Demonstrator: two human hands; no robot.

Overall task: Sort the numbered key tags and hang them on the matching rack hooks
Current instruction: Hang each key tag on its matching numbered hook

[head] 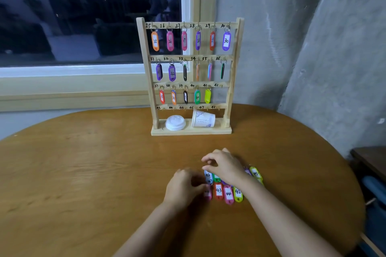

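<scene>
A wooden rack [146, 64] stands at the table's far side, its hooks numbered 25 to 48. Tags hang on hooks 25 to 41; hook 42 [221, 86] and the bottom row are bare. Loose tags lie in front of me: a light blue tag 42 [207, 175], a red 43 [218, 191], a pink 44 [228, 194], a yellow-green 45 [238, 193] and another yellow-green tag [255, 173]. My right hand [224, 165] hovers over the pile with thumb and forefinger pinched just above tag 42. My left hand [183, 185] rests beside tag 42, fingers curled, partly hiding a pink tag [207, 194].
A white plastic lid [175, 122] and a paper cup [203, 119] lying on its side sit on the rack's base. The round wooden table [83, 173] ends near a window sill behind and a grey wall at right. A dark piece of furniture [369, 158] stands at the right edge.
</scene>
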